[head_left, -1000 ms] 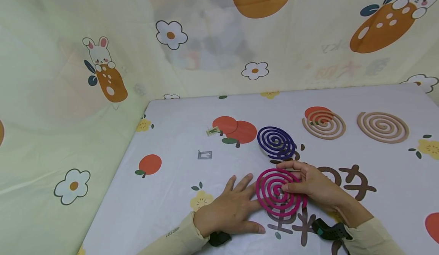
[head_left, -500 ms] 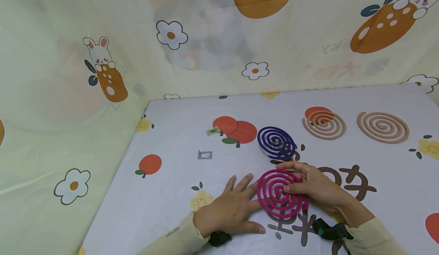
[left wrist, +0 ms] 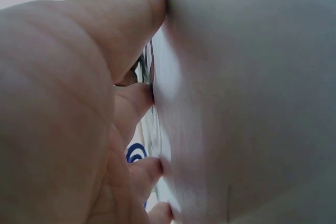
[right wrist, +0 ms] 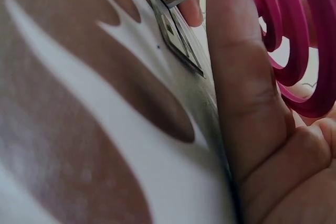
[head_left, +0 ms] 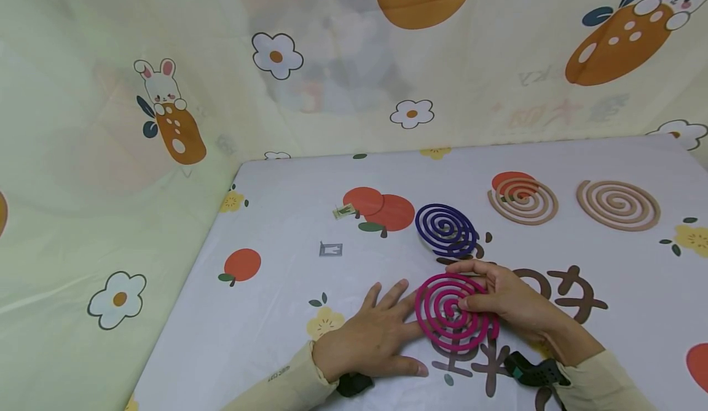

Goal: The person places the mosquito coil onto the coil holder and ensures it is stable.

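Printed tablecloth (head_left: 287, 214) | L hand (head_left: 367, 337) flat, fingers straight | R hand (head_left: 506, 303) pinching pink mosquito coil (head_left: 455, 313) | I'd lift slow, it's brittle imo

On the worktop (head_left: 276, 313), one coil (head_left: 455, 313) lies between the left hand (head_left: 367, 340) at nine o'clock and the right hand (head_left: 511, 303) at three. A second coil (head_left: 445, 230) sits at twelve o'clock; two more coils (head_left: 522, 201) (head_left: 617, 205) lie toward two o'clock.
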Demonstrator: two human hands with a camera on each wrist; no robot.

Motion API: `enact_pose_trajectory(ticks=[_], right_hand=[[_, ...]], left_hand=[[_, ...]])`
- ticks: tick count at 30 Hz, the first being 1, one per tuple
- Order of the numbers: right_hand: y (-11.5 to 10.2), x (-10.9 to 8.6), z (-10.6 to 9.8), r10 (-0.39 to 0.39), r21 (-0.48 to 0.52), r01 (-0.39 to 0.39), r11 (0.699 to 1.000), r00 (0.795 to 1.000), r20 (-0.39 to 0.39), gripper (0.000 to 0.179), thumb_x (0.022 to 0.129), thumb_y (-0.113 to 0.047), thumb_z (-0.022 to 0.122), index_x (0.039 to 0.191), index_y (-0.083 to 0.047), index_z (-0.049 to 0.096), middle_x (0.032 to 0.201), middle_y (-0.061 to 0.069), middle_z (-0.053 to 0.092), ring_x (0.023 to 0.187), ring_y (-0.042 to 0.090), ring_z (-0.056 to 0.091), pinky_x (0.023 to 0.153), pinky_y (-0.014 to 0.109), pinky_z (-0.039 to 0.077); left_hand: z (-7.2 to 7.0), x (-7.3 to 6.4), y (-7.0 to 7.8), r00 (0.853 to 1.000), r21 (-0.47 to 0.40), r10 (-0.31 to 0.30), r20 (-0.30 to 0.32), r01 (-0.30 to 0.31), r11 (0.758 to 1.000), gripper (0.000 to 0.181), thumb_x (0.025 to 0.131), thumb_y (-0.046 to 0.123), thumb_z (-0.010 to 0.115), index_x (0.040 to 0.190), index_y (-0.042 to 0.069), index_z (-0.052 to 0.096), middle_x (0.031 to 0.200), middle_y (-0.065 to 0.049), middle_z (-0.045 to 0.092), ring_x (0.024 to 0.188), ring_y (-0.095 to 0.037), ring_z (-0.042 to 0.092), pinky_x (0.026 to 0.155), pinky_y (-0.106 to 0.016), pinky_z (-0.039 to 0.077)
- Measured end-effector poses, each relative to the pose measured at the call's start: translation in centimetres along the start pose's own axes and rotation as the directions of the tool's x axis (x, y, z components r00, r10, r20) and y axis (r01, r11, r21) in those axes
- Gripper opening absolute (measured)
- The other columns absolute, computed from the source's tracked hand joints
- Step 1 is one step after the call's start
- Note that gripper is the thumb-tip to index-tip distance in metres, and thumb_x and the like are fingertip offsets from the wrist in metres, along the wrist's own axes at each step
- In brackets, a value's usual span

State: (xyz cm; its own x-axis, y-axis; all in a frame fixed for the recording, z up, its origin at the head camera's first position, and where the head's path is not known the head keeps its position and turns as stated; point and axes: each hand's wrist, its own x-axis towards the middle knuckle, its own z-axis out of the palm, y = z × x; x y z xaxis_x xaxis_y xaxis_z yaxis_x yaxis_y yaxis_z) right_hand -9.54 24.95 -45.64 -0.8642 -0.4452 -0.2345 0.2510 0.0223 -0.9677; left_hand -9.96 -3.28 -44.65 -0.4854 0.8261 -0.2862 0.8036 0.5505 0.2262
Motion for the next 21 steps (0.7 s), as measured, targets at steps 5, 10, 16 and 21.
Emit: enact_pose_trajectory(ticks=[5,10,16,21], right_hand=[[-0.09,-0.03,0.08,0.02,0.006,-0.02,1.0,1.0,-0.013,0.067,0.095,-0.005,0.074,0.149,0.008,0.038,0.129,0.02,0.069,0.11,0.024,0.073,0.09,0.036,0.061],[-0.15,-0.09,0.08,0.027,0.009,-0.027,1.0,0.999,-0.02,0.066,0.095,-0.005,0.074,0.149,0.008,0.038,0.127,0.018,0.071,0.108,0.024,0.074,0.088,0.036,0.061],[-0.24,-0.16,0.2,0.021,0.007,-0.021,1.0,1.0,-0.023,0.064,0.095,-0.004,0.073,0.149,0.008,0.04,0.123,0.02,0.072,0.103,0.023,0.075,0.085,0.035,0.062],[-0.24,-0.15,0.27,0.017,0.004,-0.017,1.0,1.0,-0.026,0.064,0.095,-0.004,0.073,0.149,0.008,0.04,0.122,0.021,0.072,0.102,0.022,0.075,0.084,0.034,0.062]], left_hand=[[-0.05,0.0,-0.03,1.0,-0.005,0.0,0.003,0.0,1.0,0.081,0.094,0.075,0.052,0.164,0.048,0.02,0.176,0.005,0.01,0.162,-0.03,0.001,0.123,-0.067,0.016],[-0.1,-0.01,-0.01,1.0,-0.007,0.0,0.008,0.0,1.0,0.081,0.094,0.075,0.052,0.164,0.048,0.02,0.176,0.005,0.01,0.162,-0.03,0.001,0.123,-0.067,0.016],[-0.11,0.02,0.03,1.0,-0.007,-0.006,0.012,0.006,1.0,0.081,0.094,0.075,0.053,0.164,0.048,0.02,0.176,0.005,0.01,0.162,-0.03,0.001,0.124,-0.067,0.015],[-0.05,0.01,0.04,1.0,0.003,-0.005,0.006,0.005,1.0,0.081,0.094,0.075,0.052,0.164,0.047,0.021,0.176,0.005,0.011,0.162,-0.03,0.001,0.123,-0.067,0.016]])
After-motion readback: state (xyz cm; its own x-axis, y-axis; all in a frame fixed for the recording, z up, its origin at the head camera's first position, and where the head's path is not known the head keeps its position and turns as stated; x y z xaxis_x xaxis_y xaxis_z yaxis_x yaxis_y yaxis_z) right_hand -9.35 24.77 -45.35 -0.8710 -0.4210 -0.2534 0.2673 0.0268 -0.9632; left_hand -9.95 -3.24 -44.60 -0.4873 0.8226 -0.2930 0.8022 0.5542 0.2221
